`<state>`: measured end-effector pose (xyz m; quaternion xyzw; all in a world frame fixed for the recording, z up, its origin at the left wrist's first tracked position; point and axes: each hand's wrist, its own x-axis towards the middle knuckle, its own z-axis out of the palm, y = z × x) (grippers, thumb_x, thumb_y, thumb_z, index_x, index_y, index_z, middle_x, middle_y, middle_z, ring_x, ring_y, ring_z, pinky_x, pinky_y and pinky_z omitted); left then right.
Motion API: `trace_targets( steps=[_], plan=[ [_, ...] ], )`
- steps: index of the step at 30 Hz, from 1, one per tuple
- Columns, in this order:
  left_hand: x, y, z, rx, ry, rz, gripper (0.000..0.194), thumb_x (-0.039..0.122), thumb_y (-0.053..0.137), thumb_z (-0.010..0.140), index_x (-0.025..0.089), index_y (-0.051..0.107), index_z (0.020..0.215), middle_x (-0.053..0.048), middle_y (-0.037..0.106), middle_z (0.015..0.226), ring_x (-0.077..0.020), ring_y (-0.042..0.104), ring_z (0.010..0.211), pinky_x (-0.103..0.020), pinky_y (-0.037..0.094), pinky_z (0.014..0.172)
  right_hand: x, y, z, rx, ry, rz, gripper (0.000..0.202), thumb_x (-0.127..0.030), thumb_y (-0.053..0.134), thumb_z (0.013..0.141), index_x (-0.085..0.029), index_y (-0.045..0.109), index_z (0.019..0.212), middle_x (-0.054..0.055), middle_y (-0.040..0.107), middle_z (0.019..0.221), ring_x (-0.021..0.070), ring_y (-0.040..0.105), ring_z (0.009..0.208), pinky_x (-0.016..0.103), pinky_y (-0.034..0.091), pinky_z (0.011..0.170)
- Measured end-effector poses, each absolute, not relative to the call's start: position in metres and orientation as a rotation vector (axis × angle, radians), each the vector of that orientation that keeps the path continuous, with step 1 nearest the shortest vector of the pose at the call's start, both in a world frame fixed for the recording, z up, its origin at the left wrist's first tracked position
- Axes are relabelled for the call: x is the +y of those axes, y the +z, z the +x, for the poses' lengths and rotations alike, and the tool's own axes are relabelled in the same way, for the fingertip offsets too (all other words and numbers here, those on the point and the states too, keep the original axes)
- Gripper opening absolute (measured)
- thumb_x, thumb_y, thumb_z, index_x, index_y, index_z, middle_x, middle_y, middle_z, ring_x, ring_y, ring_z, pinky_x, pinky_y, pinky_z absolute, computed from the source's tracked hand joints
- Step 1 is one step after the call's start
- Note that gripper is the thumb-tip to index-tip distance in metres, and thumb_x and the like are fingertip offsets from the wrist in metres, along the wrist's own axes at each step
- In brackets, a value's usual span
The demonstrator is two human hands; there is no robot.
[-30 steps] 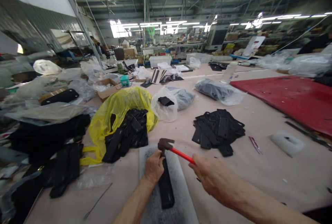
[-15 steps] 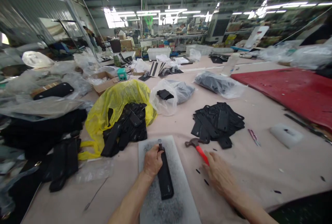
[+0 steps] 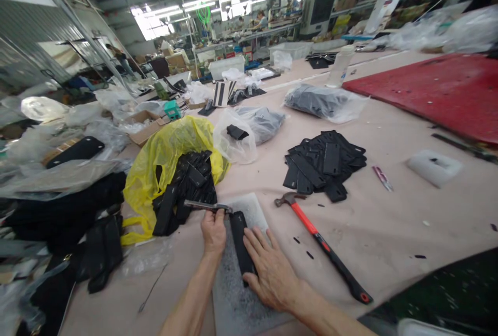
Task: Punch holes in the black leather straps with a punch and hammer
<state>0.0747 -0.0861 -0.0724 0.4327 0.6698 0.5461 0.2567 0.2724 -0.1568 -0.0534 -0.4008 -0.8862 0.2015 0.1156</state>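
A black padded strip (image 3: 241, 245) lies lengthwise on a pale, scuffed board (image 3: 249, 206) in front of me. My left hand (image 3: 215, 232) is closed on a metal hand punch (image 3: 206, 206), tilted flat with its shaft to the left; its head is beside the strip's far end. My right hand (image 3: 272, 271) rests over the strip's right edge, fingers stretched and spread, thumb near the close end. To the right, a claw hammer (image 3: 305, 219) with a red and black handle lies untouched on the table.
A heap of black pieces (image 3: 322, 165) lies beyond the hammer. More black pieces spill from a yellow bag (image 3: 171, 144) at left. Clear bags (image 3: 322, 102) stand farther back. Small snips (image 3: 383, 178), a white block (image 3: 434, 167) and a red sheet (image 3: 428, 92) are at right.
My right hand has left the hammer and moved left onto the black strip. My left hand has lifted the punch off the strip and tipped it over to the left. The view has tilted.
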Motion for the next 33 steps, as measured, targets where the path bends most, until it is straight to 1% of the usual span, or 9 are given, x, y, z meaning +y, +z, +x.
trace_targets(
  steps=[4,7,10,12,14,16,20,29,33],
  plan=[
    [-0.105,-0.063,0.07,1.83,1.333,1.267,0.026,0.037,0.06,0.084,0.015,0.07,0.093,-0.008,0.075,0.09,-0.0225,0.069,0.086,-0.034,0.053,0.081,-0.157,-0.053,0.273,-2.575,0.608,-1.172,0.077,-0.042,0.056,0.086,-0.016,0.026,0.153,0.008,0.016,0.161,0.031,0.01,0.148,0.053,0.003,0.119],
    [-0.123,-0.061,0.077,1.829,1.282,1.314,0.026,0.036,0.058,0.085,0.016,0.072,0.094,-0.008,0.075,0.093,-0.0238,0.069,0.09,-0.037,0.054,0.084,-0.156,-0.051,0.274,-2.569,0.638,-1.128,0.076,-0.045,0.056,0.087,-0.015,0.029,0.151,0.01,0.02,0.16,0.0314,0.012,0.147,0.053,0.004,0.118],
    [-0.133,-0.063,0.085,1.804,1.28,1.361,0.023,0.032,0.056,0.084,0.017,0.071,0.094,-0.008,0.075,0.094,-0.0237,0.07,0.09,-0.037,0.055,0.085,-0.144,-0.042,0.276,-2.501,0.663,-1.154,0.06,-0.039,0.052,0.091,-0.019,0.039,0.146,0.01,0.038,0.152,0.029,0.028,0.14,0.051,0.012,0.116],
    [-0.134,-0.065,0.089,1.776,1.275,1.425,0.022,0.029,0.055,0.084,0.018,0.071,0.094,-0.008,0.075,0.093,-0.0236,0.07,0.09,-0.038,0.055,0.086,-0.128,-0.035,0.275,-2.437,0.678,-1.232,0.041,-0.029,0.048,0.093,-0.023,0.053,0.134,0.009,0.054,0.135,0.0242,0.044,0.127,0.044,0.024,0.109],
    [-0.133,-0.067,0.09,1.763,1.274,1.484,0.022,0.027,0.054,0.084,0.018,0.07,0.094,-0.008,0.075,0.093,-0.0238,0.07,0.092,-0.038,0.055,0.088,-0.106,-0.029,0.27,-2.397,0.686,-1.324,0.029,-0.023,0.046,0.094,-0.024,0.064,0.118,0.006,0.063,0.116,0.0205,0.053,0.111,0.036,0.033,0.097],
    [-0.132,-0.068,0.089,1.774,1.283,1.511,0.022,0.026,0.052,0.084,0.017,0.069,0.094,-0.008,0.075,0.094,-0.0242,0.07,0.093,-0.039,0.054,0.089,-0.086,-0.028,0.262,-2.389,0.68,-1.388,0.025,-0.022,0.047,0.094,-0.025,0.068,0.107,0.005,0.064,0.105,0.0195,0.055,0.103,0.032,0.035,0.087],
    [-0.133,-0.069,0.088,1.797,1.289,1.511,0.022,0.026,0.052,0.083,0.017,0.069,0.095,-0.008,0.075,0.095,-0.0249,0.07,0.094,-0.039,0.054,0.089,-0.061,-0.034,0.242,-2.425,0.643,-1.415,0.023,-0.024,0.051,0.092,-0.026,0.071,0.101,0.006,0.063,0.101,0.0199,0.055,0.098,0.031,0.033,0.081],
    [-0.134,-0.073,0.087,1.747,1.302,1.443,0.021,0.024,0.052,0.084,0.018,0.069,0.095,-0.007,0.074,0.096,-0.0235,0.069,0.094,-0.037,0.053,0.089,-0.061,-0.039,0.23,-2.488,0.601,-1.407,0.02,-0.019,0.051,0.09,-0.022,0.068,0.098,0.007,0.063,0.102,0.0223,0.051,0.101,0.034,0.03,0.085],
    [-0.133,-0.076,0.087,1.749,1.305,1.446,0.021,0.023,0.052,0.083,0.019,0.07,0.095,-0.007,0.075,0.097,-0.0243,0.069,0.096,-0.038,0.053,0.09,-0.055,-0.041,0.224,-2.48,0.655,-1.398,0.014,-0.015,0.053,0.085,-0.019,0.067,0.087,0.008,0.064,0.097,0.0227,0.052,0.098,0.035,0.031,0.084]
  ],
)
